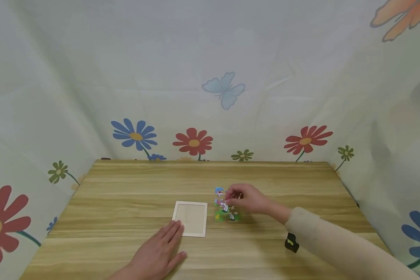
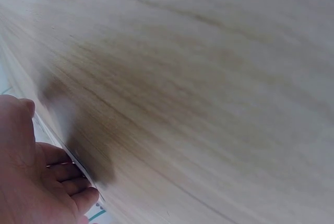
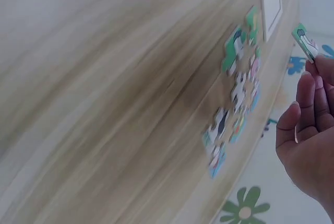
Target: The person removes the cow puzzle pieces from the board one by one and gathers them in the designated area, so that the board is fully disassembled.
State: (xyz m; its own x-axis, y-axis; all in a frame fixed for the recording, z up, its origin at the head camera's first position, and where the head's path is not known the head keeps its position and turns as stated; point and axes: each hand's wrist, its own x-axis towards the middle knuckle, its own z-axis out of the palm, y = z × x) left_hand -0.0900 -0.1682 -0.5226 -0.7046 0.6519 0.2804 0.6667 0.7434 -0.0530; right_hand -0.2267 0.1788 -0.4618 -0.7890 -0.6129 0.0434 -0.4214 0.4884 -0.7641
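My right hand point(image 1: 246, 199) pinches a jigsaw puzzle piece point(image 3: 306, 42) between thumb and fingertips, raised over the table. The piece is green and white with dark outlines. Below that hand lie several loose puzzle pieces point(image 3: 237, 91) in a loose cluster, partly covered by the hand in the head view. To their left is a square, pale wooden puzzle tray point(image 1: 206, 219) with a raised border, no pieces in it. My left hand point(image 1: 159, 249) rests with extended fingers on the tray's lower left corner, thumb apart on the table.
The wood-grain table point(image 1: 133, 186) runs back to a white cloth backdrop point(image 1: 161, 77) printed with flowers and a butterfly. More cloth hangs at both sides. A small black object point(image 1: 291, 243) with a yellow mark shows just below the right sleeve cuff.
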